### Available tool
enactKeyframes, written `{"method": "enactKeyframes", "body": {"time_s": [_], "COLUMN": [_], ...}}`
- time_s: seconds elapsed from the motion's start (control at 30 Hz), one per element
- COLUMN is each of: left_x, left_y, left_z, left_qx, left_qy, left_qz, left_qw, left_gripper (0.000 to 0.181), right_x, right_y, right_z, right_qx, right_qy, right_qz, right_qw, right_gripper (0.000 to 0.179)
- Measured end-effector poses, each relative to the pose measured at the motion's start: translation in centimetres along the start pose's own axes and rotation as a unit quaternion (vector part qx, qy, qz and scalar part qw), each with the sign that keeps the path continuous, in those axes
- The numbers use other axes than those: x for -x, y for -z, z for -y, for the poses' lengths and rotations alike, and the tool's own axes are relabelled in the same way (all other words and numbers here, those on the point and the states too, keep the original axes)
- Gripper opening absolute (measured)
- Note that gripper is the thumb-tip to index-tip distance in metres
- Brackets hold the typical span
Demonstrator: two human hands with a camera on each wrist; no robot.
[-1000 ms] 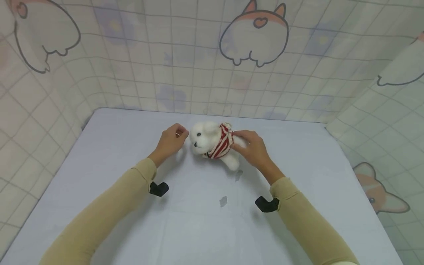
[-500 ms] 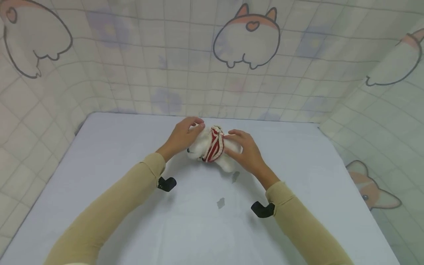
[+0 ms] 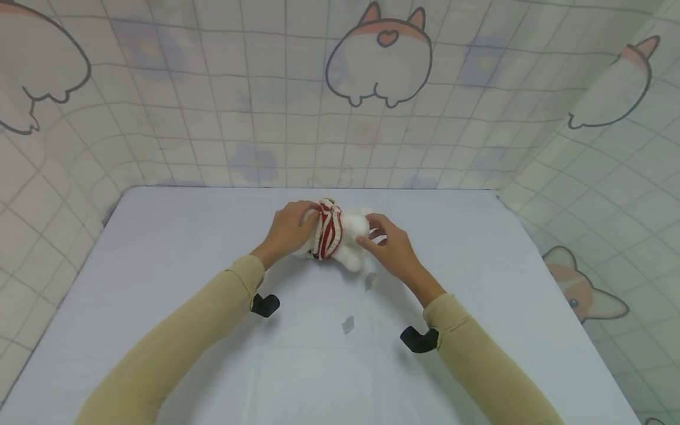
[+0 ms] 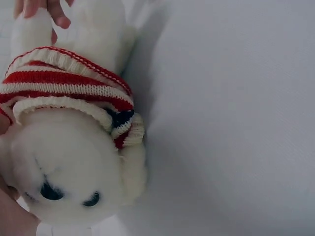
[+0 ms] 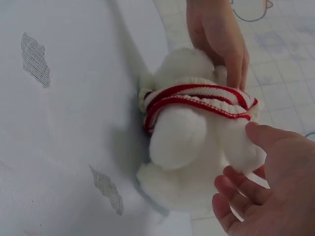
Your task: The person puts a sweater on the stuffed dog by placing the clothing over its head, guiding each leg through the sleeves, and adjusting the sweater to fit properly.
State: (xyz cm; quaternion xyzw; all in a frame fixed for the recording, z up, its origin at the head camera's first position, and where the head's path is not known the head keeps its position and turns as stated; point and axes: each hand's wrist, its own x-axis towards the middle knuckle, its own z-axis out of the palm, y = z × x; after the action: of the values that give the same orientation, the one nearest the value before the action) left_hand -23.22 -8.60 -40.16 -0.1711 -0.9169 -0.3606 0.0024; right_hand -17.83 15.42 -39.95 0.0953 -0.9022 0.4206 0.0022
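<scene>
A white plush dog [image 3: 353,229] in a red-and-cream striped knit sweater [image 3: 329,231] lies on the table. Its head is toward my left hand, its legs toward my right. My left hand [image 3: 289,229] grips it at the head and collar, covering most of the head in the head view. Dark eyes and nose show on the face [image 4: 69,172] in the left wrist view. At the other end my right hand [image 3: 391,243] holds one leg [image 5: 242,145], thumb on one side and bent fingers at its tip, as seen in the right wrist view.
The white-covered table [image 3: 297,366] has two grey patches [image 3: 347,324] in front of the toy. Behind and at both sides hangs a checked curtain [image 3: 276,136] with cartoon corgi prints. A black mount [image 3: 419,340] juts from each sleeve cuff.
My left hand has moved from beside the plush dog's face onto its head and collar. My right hand has shifted from the sweater's hem to a leg. The toy has turned, its face now hidden.
</scene>
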Motion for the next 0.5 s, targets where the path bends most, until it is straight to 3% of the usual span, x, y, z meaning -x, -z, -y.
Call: {"method": "enactKeyframes", "body": {"time_s": [0.3, 0.5], "left_x": [-0.1, -0.5], "left_y": [0.6, 2.2], "left_z": [-0.4, -1.4], "left_qx": [0.019, 0.031], "left_qy": [-0.016, -0.089], "left_qz": [0.003, 0.001], "left_qw": [0.9997, 0.9956], "left_gripper": [0.041, 0.037], "right_x": [-0.1, -0.1], "right_y": [-0.4, -0.5], "right_z": [0.4, 0.6], "right_qx": [-0.004, 0.002], "right_qy": [0.014, 0.018], "right_qz": [0.016, 0.022], "right_qw": [0.9998, 0.9996], "right_gripper": [0.048, 0.048]}}
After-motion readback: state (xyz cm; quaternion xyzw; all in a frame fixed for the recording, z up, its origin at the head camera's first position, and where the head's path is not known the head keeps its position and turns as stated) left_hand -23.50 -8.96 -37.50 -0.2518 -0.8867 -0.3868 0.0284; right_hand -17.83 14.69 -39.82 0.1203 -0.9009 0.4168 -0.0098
